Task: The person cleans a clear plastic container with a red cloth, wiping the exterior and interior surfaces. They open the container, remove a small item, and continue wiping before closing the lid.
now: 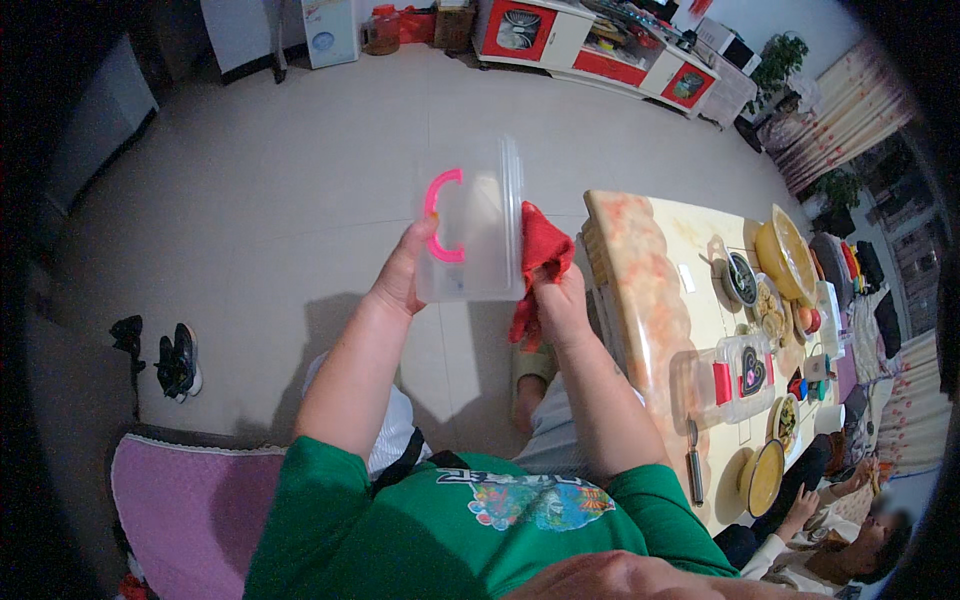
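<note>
Held up in front of me over the floor is a clear plastic storage box (478, 225) with a pink handle (432, 195). My left hand (404, 262) grips its left side, the thumb lying by the handle. At the opposite side, my right hand (560, 302) is closed around a red cloth (545, 243). The cloth is bunched against the box's right edge, and part of it hangs below the hand. Some of the right fingers are hidden behind the cloth and box.
At my right stands a table (650, 290) with a yellow basin (785, 258), several bowls, a clear container with red clips (715, 385) and a knife-like tool (694, 465). Another person (830, 540) sits beyond it. A pink-covered seat (190, 510) and black shoes (178, 362) are at left.
</note>
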The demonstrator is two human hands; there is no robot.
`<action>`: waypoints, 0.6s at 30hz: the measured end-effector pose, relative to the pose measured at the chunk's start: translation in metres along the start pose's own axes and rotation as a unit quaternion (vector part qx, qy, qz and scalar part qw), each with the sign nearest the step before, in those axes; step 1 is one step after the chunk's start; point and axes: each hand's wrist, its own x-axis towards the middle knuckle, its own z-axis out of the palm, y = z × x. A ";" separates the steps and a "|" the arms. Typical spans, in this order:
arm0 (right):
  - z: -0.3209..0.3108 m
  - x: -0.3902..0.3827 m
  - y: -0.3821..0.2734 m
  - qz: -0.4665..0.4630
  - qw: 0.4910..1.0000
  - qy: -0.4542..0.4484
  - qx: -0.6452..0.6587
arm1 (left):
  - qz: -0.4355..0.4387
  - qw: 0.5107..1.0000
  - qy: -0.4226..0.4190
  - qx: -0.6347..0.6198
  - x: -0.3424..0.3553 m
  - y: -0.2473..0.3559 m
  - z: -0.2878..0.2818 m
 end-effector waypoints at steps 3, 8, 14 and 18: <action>-0.016 0.014 0.004 0.003 0.997 0.082 -0.008 | -0.052 0.997 -0.014 0.064 -0.010 -0.012 0.014; -0.031 0.021 0.012 0.024 0.996 0.076 0.038 | -0.047 0.997 -0.033 0.051 -0.015 -0.018 0.030; 0.004 -0.003 -0.001 -0.023 0.999 -0.016 -0.036 | 0.023 0.999 0.038 -0.009 0.004 0.004 -0.004; -0.001 0.005 -0.003 -0.038 0.996 0.012 -0.075 | -0.001 0.999 0.023 0.048 -0.008 0.005 0.010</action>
